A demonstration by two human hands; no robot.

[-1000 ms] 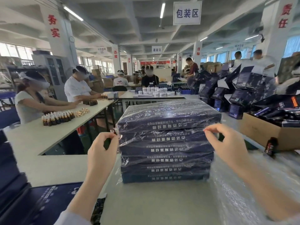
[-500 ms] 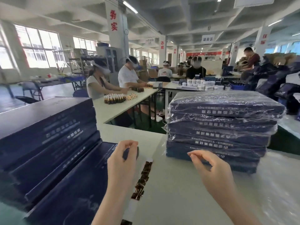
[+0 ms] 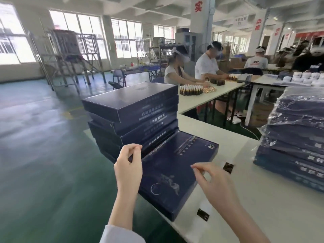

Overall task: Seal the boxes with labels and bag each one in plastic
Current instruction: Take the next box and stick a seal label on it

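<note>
Done: bagged boxes (image 3: 294, 146), stacked at the right of the table (image 3: 254, 199).
Outstanding: unbagged navy boxes (image 3: 133, 109), stacked left; one leaning box (image 3: 175, 169) in front; labels (image 3: 228, 167) beside it.
Left hand (image 3: 128, 165), right hand (image 3: 215, 185): loosely curled, empty, over the leaning box.

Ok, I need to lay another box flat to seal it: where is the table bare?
Bare table lies between the flat box and the bagged stack, beyond the label strip. The left side is crowded by the unbagged stack.
</note>
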